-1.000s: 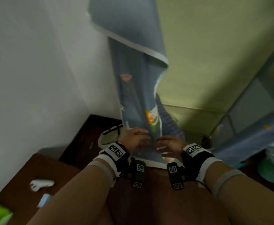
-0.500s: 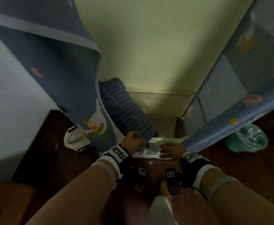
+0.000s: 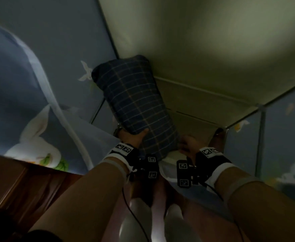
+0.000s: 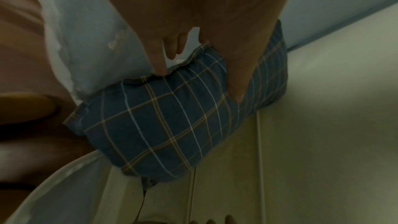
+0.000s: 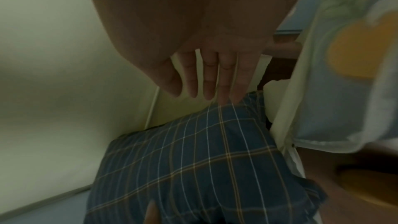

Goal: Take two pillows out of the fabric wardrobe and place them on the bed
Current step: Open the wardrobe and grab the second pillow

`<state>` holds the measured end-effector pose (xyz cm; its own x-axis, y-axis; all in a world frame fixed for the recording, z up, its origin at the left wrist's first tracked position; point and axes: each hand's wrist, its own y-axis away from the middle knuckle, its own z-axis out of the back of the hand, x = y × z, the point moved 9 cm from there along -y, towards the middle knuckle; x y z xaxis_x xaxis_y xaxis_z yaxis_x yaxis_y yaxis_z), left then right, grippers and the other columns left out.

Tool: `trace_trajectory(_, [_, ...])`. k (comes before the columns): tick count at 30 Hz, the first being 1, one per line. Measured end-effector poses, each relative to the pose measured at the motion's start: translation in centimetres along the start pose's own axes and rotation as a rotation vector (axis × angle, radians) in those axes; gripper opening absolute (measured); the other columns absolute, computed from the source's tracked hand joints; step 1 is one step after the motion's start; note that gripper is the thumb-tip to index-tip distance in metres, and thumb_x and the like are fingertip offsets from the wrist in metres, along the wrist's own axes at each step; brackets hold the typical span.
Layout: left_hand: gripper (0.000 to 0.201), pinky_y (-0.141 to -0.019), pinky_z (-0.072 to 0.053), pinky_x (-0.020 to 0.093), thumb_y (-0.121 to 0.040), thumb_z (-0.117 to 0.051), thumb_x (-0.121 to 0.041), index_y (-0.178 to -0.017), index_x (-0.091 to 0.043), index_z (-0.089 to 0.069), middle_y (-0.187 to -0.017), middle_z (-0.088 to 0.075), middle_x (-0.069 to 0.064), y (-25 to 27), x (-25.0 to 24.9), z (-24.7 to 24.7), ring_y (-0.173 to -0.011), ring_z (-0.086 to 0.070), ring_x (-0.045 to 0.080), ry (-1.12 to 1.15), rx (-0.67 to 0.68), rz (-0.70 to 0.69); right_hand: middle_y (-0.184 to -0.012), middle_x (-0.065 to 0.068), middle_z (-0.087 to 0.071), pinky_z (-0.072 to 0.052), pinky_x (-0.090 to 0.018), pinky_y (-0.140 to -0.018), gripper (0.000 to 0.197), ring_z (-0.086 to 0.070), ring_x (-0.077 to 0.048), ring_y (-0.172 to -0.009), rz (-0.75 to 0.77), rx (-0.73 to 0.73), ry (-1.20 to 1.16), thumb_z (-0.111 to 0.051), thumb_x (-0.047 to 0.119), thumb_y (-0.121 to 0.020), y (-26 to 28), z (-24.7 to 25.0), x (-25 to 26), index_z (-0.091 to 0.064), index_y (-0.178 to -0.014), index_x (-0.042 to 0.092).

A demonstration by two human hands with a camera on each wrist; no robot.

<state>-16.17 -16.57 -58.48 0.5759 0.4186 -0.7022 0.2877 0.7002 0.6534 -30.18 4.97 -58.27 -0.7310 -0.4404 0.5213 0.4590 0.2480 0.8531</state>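
Note:
A dark blue plaid pillow [image 3: 134,105] [image 4: 172,125] [image 5: 204,168] stands on end inside the fabric wardrobe, leaning toward its left blue side panel [image 3: 56,32]. My left hand [image 3: 131,138] [image 4: 198,84] grips the pillow's lower left edge, thumb on its face and fingers behind the seam. My right hand [image 3: 187,144] [image 5: 204,94] is at the lower right corner, fingers straight, with the fingertips touching the pillow's edge. The wardrobe's pale green back wall [image 3: 213,49] rises behind. I see no second pillow.
The wardrobe's blue flower-print door flaps hang parted, one on the left [image 3: 29,102] and one on the right [image 3: 283,137]. Dark wooden furniture [image 3: 29,186] is at lower left. My feet in white socks [image 3: 138,215] stand on the floor below the hands.
The door flaps have parted and the view has closed in on the wardrobe's inside. Both hands have left the flap edges; the left now holds the plaid pillow, the right touches it.

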Motion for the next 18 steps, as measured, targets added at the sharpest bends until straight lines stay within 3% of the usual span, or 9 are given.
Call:
trace_trajectory(2, [0.158, -0.116, -0.038, 0.049, -0.027, -0.085, -0.072, -0.156, -0.012, -0.015, -0.159, -0.034, 0.012, -1.4, -0.4, -0.6, -0.141, -0.042, 0.031, -0.047, -0.02, 0.035, -0.102, -0.029, -0.052, -0.04, -0.027, -0.061, 0.031, -0.044, -0.015, -0.063, 0.005, -0.018, -0.027, -0.042, 0.009, -0.099, -1.7, 0.0, 0.3, -0.059, -0.123, -0.004])
trace_trajectory(3, [0.162, -0.12, -0.034, 0.047, -0.028, -0.084, -0.075, -0.157, -0.012, -0.009, -0.162, -0.028, 0.011, -2.2, -0.4, -1.1, -0.145, -0.037, 0.031, -0.079, -0.02, 0.064, -0.1, -0.027, -0.052, -0.04, -0.027, -0.061, 0.03, -0.045, -0.015, -0.063, -0.002, -0.019, -0.037, -0.041, 0.009, -0.1, -2.5, -0.1, 0.3, -0.059, -0.122, 0.0])
trace_trajectory(5, [0.171, -0.122, -0.028, 0.044, -0.023, -0.08, -0.081, -0.157, -0.011, 0.0, -0.165, -0.019, 0.01, -4.3, 0.6, -1.7, -0.148, -0.031, 0.031, -0.108, -0.041, 0.132, -0.085, -0.013, -0.052, -0.04, -0.027, -0.061, 0.017, -0.045, -0.015, -0.062, -0.025, -0.016, -0.073, -0.042, 0.009, -0.1, -4.4, -0.4, -0.2, -0.058, -0.099, 0.011])
trace_trajectory(8, [0.166, -0.123, -0.026, 0.043, -0.029, -0.081, -0.079, -0.156, -0.008, 0.0, -0.164, -0.02, 0.013, -7.1, 2.2, -1.3, -0.148, -0.031, 0.032, -0.176, -0.09, 0.22, -0.073, -0.006, -0.049, -0.041, -0.028, -0.061, 0.026, -0.047, -0.017, -0.062, -0.029, -0.073, -0.101, -0.044, 0.008, -0.098, -6.2, -0.4, -0.6, -0.053, -0.074, 0.015])
trace_trajectory(10, [0.148, -0.122, -0.03, 0.042, -0.045, -0.079, -0.077, -0.156, -0.008, -0.01, -0.163, -0.026, 0.014, -8.2, 2.5, -0.9, -0.145, -0.036, 0.034, -0.3, -0.075, 0.216, -0.073, -0.008, -0.053, -0.044, -0.03, -0.061, 0.025, -0.049, -0.019, -0.062, -0.018, -0.095, -0.11, -0.046, 0.007, -0.097, -6.9, -0.6, -0.9, -0.055, -0.075, 0.015])
trace_trajectory(13, [0.079, -0.113, -0.04, 0.038, -0.087, -0.063, -0.05, -0.147, -0.005, -0.04, -0.153, -0.046, 0.018, -9.1, 1.3, -1.0, -0.137, -0.047, 0.035, -0.477, 0.004, 0.114, -0.072, -0.01, -0.055, -0.044, -0.031, -0.06, 0.023, -0.049, -0.02, -0.061, 0.015, -0.104, -0.13, -0.044, 0.002, -0.096, -6.8, -1.0, -0.9, -0.061, -0.083, 0.011])
trace_trajectory(15, [0.049, -0.104, -0.045, 0.037, -0.094, -0.058, -0.032, -0.133, -0.001, -0.058, -0.141, -0.058, 0.021, -8.7, 0.0, -0.8, -0.13, -0.055, 0.036, -0.489, 0.017, 0.069, -0.074, -0.009, -0.058, -0.045, -0.032, -0.062, 0.023, -0.051, -0.019, -0.064, 0.019, -0.112, -0.119, -0.044, 0.002, -0.096, -6.0, -1.4, -1.0, -0.062, -0.086, 0.012])
trace_trajectory(17, [0.042, -0.104, -0.047, 0.039, -0.095, -0.054, -0.028, -0.126, -0.001, -0.064, -0.135, -0.062, 0.022, -7.5, -1.3, -0.6, -0.127, -0.057, 0.037, -0.506, 0.026, 0.041, -0.078, -0.006, -0.059, -0.048, -0.034, -0.068, 0.019, -0.054, -0.017, -0.067, 0.019, -0.159, -0.081, -0.048, 0.004, -0.096, -4.5, -1.2, -0.8, -0.062, -0.086, 0.013])
trace_trajectory(18, [0.041, -0.105, -0.047, 0.04, -0.096, -0.053, -0.027, -0.124, -0.001, -0.065, -0.133, -0.063, 0.022, -6.7, -2.0, -0.5, -0.126, -0.058, 0.037, -0.51, 0.029, 0.017, -0.083, -0.006, -0.06, -0.05, -0.037, -0.075, 0.013, -0.055, -0.016, -0.069, 0.042, -0.166, -0.06, -0.05, 0.005, -0.095, -3.4, -1.1, -0.1, -0.063, -0.095, 0.01])
